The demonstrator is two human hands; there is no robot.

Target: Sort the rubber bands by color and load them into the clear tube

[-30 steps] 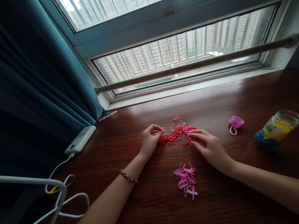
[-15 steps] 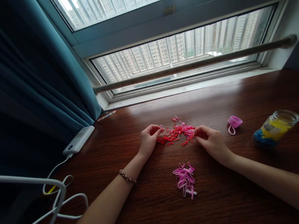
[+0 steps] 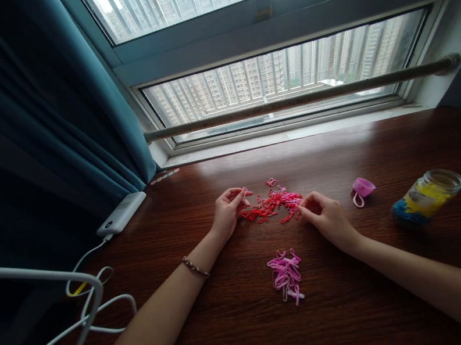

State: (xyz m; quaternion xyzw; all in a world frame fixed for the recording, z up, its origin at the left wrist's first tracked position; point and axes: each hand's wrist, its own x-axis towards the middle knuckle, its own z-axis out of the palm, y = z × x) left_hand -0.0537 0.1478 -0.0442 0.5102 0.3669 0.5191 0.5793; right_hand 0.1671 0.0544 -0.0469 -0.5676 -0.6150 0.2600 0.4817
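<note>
A mixed pile of small red and pink loops (image 3: 271, 203), which look like rubber bands, lies on the brown wooden table. At its left edge, my left hand (image 3: 227, 213) pinches one pink loop (image 3: 245, 189) between thumb and fingertips, slightly above the pile. On the opposite side my right hand (image 3: 329, 219) has thumb and forefinger pressed together at the pile's edge; anything between them is too small to make out. Closer to me, between my forearms, sits a separate heap of pink loops (image 3: 286, 274), with a pale piece at its lower end.
To the right are a pink cup-shaped piece with a loop handle (image 3: 363, 188) and a glass jar (image 3: 427, 197) holding blue and yellow bits. At left, a white power bank (image 3: 122, 213) connects to a looping white cable (image 3: 92, 284). A blue curtain (image 3: 117, 126) hangs beside the window.
My left hand has lifted slightly, and its fingers have shifted around the pink loop. My right hand stays at the pile's edge. The view has moved a little.
</note>
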